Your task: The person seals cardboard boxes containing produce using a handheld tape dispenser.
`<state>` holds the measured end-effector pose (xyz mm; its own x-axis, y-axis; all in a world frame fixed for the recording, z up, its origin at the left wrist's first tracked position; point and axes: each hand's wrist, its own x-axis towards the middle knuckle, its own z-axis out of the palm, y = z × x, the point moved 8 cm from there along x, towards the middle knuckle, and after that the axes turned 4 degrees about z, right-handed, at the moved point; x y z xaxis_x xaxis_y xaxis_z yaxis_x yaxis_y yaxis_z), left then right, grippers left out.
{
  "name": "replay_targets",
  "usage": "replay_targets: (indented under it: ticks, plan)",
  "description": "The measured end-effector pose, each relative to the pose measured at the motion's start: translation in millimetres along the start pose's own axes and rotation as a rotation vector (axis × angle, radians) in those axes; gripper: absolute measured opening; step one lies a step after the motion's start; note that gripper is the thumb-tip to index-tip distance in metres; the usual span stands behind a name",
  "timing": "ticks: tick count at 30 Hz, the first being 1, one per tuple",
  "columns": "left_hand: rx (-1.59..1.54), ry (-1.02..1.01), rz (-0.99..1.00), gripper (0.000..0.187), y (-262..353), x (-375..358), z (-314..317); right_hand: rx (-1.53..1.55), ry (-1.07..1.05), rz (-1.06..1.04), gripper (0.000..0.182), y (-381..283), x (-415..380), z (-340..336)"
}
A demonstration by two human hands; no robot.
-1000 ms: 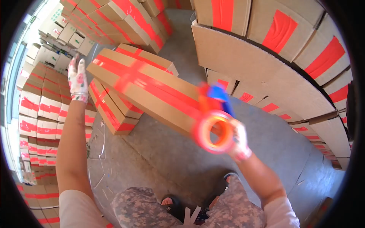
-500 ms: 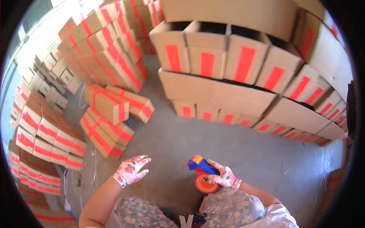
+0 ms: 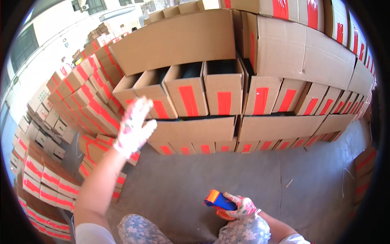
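Observation:
My left hand (image 3: 133, 129), in a white glove with a pink flower print, is raised with its fingers stretched out and thumb apart. In this view it overlaps the front of an open-topped carton (image 3: 156, 91) and holds nothing. Low above the floor, near my knee, my right hand (image 3: 243, 206) in a matching glove grips a blue and orange tape dispenser (image 3: 223, 201). Part of its orange roll shows beneath the fingers. Facing me are several open cartons (image 3: 223, 85) with dark contents and red tape strips on their ends, and a long flap (image 3: 174, 42) stands up behind them.
More cartons (image 3: 325, 46) are stacked high to the right. Under the open row, another row of cartons (image 3: 195, 134) stands on the grey floor (image 3: 195, 179). Taped cartons (image 3: 91, 107) are piled at the left, with some (image 3: 99, 150) lying lower. A small scrap (image 3: 289, 183) lies on the floor.
My left hand has risen and reached forward from above the floor to the open cartons. My right hand still holds the tape dispenser. The view has tilted up and turned right.

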<state>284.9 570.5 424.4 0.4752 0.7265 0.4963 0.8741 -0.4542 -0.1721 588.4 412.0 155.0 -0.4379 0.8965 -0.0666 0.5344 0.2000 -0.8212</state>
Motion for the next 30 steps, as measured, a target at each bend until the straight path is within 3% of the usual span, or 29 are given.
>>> replay_targets:
  ticks: [2,3,4,6,7,8,10,12,14,15,16,18,19,20,21,22,24,26,27,30]
  plan:
    - [-0.153,0.089,-0.173,0.065,-39,76,-6,-0.098,-0.007,-0.006,0.076,17,8,3]
    - [0.182,0.090,-0.166,0.069,-56,117,-9,-0.196,-0.024,0.000,0.079,25,16,7]
    - [0.268,0.121,-0.169,0.072,-71,155,-15,-0.178,-0.012,0.003,0.079,23,23,-1]
    - [0.373,0.073,-0.196,0.077,-110,226,-19,0.032,0.001,0.171,0.079,26,30,-18]
    - [0.376,0.019,-0.271,0.080,-125,255,-17,0.158,0.095,0.067,0.076,47,31,-13]
    - [0.221,0.046,-0.256,0.078,-122,273,-19,0.171,0.103,0.077,0.076,48,35,-17]
    - [0.171,-0.135,-0.315,0.074,-86,294,-17,0.188,0.244,0.049,0.075,44,41,-42]
    - [0.004,0.020,-0.333,0.072,-120,315,-1,0.105,0.391,0.034,0.068,35,50,-74]
    - [-0.062,0.229,-0.234,0.067,-143,319,-2,-0.129,0.517,-0.110,0.063,-18,66,-119]
    - [-0.038,0.228,-0.180,0.061,-147,321,-2,-0.199,0.549,-0.214,0.061,-58,69,-142]
    - [-0.026,0.234,-0.132,0.058,-147,324,-4,0.135,0.493,-0.104,0.068,-61,69,-148]
    - [0.000,0.254,-0.139,0.056,-129,313,-6,1.355,0.392,0.233,0.081,-123,78,-131]
    - [0.049,0.341,-0.170,0.054,-124,305,-4,1.292,0.233,0.382,0.081,-117,75,-94]
    - [0.144,0.288,-0.200,0.050,-123,307,-1,1.232,0.077,0.519,0.082,-98,69,-46]
    - [0.145,0.288,-0.260,0.046,-117,306,-4,1.322,0.038,0.512,0.085,-111,73,-26]
    - [0.173,0.391,-0.196,0.043,-114,303,-3,1.432,0.002,0.501,0.087,-122,80,-7]
    - [0.209,0.358,-0.202,0.035,-112,305,1,1.223,-0.162,0.570,0.085,-118,89,6]
    - [0.249,0.150,-0.254,0.027,-112,315,8,1.332,-0.069,0.730,0.081,-98,84,21]
    - [0.246,0.149,-0.267,0.027,-112,320,2,1.267,-0.047,0.763,0.082,-105,72,8]
    - [0.137,-0.199,-0.286,0.024,-116,324,15,1.192,0.008,0.867,0.079,-162,51,-71]
